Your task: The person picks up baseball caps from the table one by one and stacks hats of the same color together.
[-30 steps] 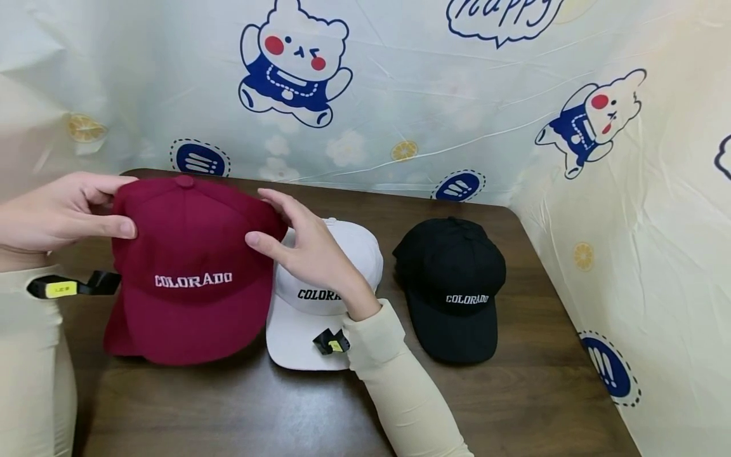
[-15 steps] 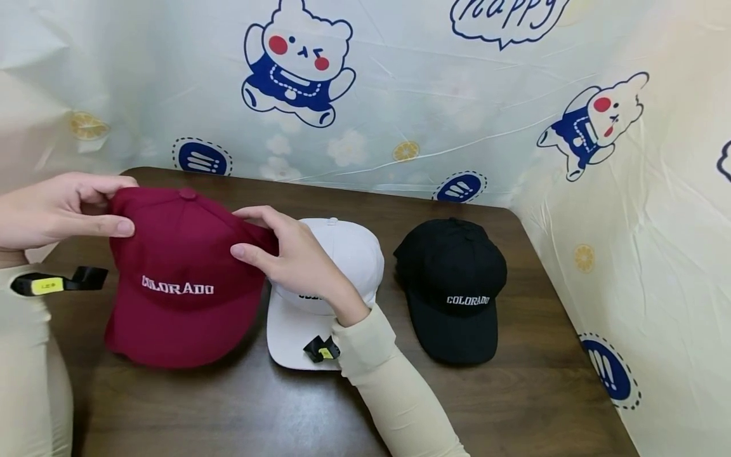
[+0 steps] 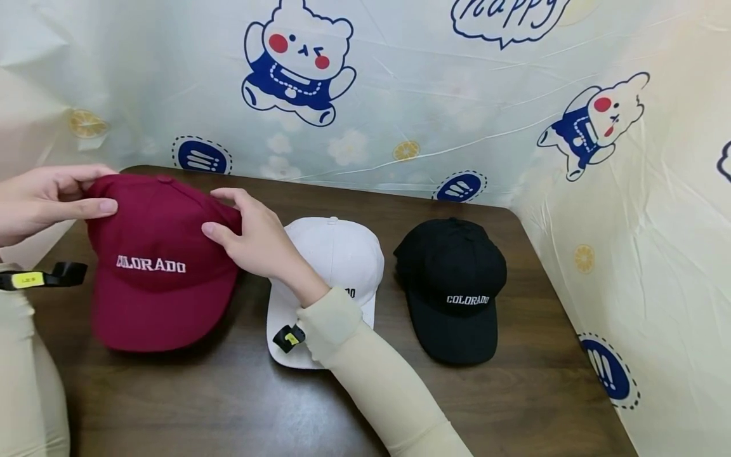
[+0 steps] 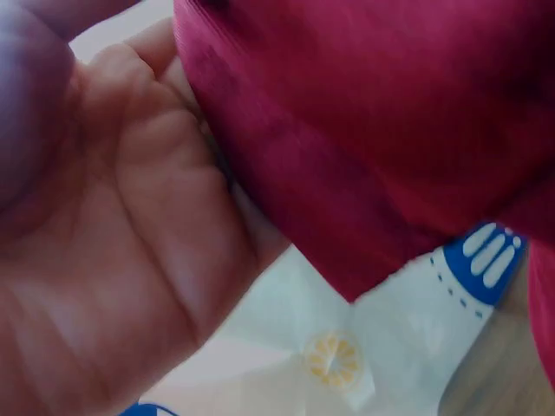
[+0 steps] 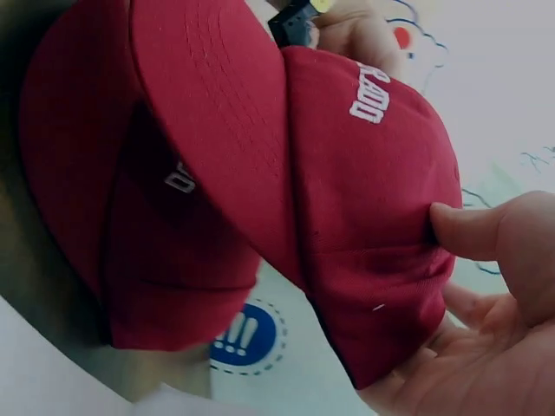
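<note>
Both hands hold a maroon baseball cap (image 3: 154,254) with white COLORADO lettering, at the left of the head view. My left hand (image 3: 51,200) grips its left side, thumb in front and fingers behind. On the right side my right hand (image 3: 251,238) pinches the crown between thumb and fingers. Beneath the held cap a second maroon cap (image 5: 182,277) shows in the right wrist view, resting on the table; the held one hides it from the head view. In the left wrist view the cap's maroon cloth (image 4: 347,130) lies against the left palm.
To the right lies a white cap (image 3: 337,254), partly covered by the right forearm. Further right is a black cap (image 3: 457,285) with the same lettering. The brown wooden table (image 3: 228,406) meets a printed curtain (image 3: 400,95) at the back and right side.
Both hands and the held maroon cap have moved left, dipping slightly and then rising a little. The lower cap's brim, seen a second ago, is now hidden in the head view.
</note>
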`<state>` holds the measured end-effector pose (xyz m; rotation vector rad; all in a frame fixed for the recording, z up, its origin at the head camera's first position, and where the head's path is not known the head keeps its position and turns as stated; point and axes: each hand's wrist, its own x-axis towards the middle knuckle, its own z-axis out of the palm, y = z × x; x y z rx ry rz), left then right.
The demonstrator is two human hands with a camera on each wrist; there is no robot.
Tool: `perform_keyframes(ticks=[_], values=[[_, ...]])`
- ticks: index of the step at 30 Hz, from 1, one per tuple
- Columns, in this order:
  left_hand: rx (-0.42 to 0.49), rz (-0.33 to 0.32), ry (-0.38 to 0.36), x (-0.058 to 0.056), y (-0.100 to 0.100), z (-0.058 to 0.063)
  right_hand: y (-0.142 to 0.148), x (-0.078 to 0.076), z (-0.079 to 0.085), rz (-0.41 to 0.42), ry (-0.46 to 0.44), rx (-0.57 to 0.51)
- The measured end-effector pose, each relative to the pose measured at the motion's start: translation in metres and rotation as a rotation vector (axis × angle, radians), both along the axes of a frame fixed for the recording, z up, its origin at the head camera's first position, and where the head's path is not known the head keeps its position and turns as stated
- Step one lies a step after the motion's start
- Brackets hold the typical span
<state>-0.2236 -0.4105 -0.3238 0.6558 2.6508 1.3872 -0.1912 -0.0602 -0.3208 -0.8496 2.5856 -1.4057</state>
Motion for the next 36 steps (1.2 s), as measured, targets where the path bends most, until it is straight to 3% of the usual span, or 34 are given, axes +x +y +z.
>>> perform_keyframes(ticks=[5,12,17,24,31,36], values=[[-0.061,0.006,-0.071,-0.005,-0.007,-0.007,-0.015,-0.006,-0.007,-0.044,-0.035,0.096],[-0.134,-0.120,-0.167,-0.015,-0.009,-0.017,-0.025,-0.010,-0.018,-0.074,-0.083,0.194],[-0.130,-0.176,-0.234,-0.020,-0.011,-0.025,-0.032,-0.010,-0.023,-0.088,-0.101,0.264],[-0.121,-0.173,-0.258,-0.024,-0.012,-0.036,-0.038,-0.009,-0.027,-0.114,-0.127,0.299],[-0.193,-0.191,-0.268,-0.029,-0.015,-0.045,-0.043,-0.008,-0.035,-0.148,-0.131,0.345],[-0.204,-0.158,-0.267,-0.028,-0.016,-0.047,-0.047,-0.007,-0.038,-0.177,-0.149,0.368]])
